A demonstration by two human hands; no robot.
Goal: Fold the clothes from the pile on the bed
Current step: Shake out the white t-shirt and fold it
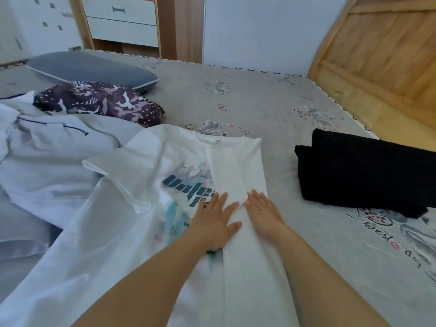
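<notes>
Several garments wait at my far left: a pale blue shirt (47,156) spread loosely on the bed (271,102), a dark patterned piece (99,100) bunched behind it, and a grey pillow (92,69) beyond that. Next comes the white printed T-shirt (141,197), lying face up in the middle of the bed, its left sleeve out over the blue shirt and its right side already turned inward as a long panel over the print.

My left hand (214,223) lies flat on the shirt at the inner edge of that panel, fingers straight and released, grasping nothing. My right hand (262,213) lies flat just beside it on the panel itself, fingers likewise extended and pressing.

To do this step well, I judge I should sweep both palms along the panel toward the collar and hem, keeping the fold edge straight before bringing the left side over to match.

I see the shirt's long axis running from me away toward the far edge of the bed, collar pointing away, hem nearest me.

At right, well apart, sits a folded black garment (363,171).
</notes>
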